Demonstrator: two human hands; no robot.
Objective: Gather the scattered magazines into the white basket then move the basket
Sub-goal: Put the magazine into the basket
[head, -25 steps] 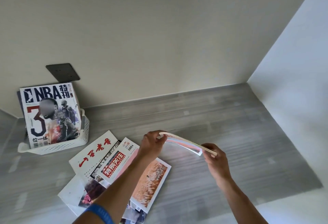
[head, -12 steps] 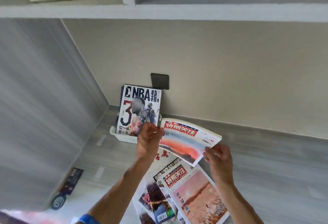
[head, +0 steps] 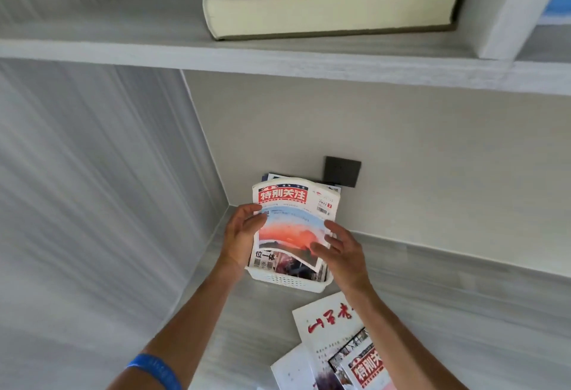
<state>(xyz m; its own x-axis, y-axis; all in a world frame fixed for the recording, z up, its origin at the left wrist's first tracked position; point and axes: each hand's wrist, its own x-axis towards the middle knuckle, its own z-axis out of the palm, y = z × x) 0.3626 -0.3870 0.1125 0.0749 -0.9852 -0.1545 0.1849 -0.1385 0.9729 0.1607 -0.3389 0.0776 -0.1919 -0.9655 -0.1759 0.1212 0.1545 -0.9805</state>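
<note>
Both hands, left point(head: 244, 235) and right point(head: 343, 250), pinch the floppy magazine point(head: 293, 219) over the basket point(head: 290, 281); it'll probably buckle on the rim.

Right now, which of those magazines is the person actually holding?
The red-titled magazine with the sunset cover, upright over the white basket, gripped by the left hand and right hand. The other magazines lie loose on the surface.
</note>
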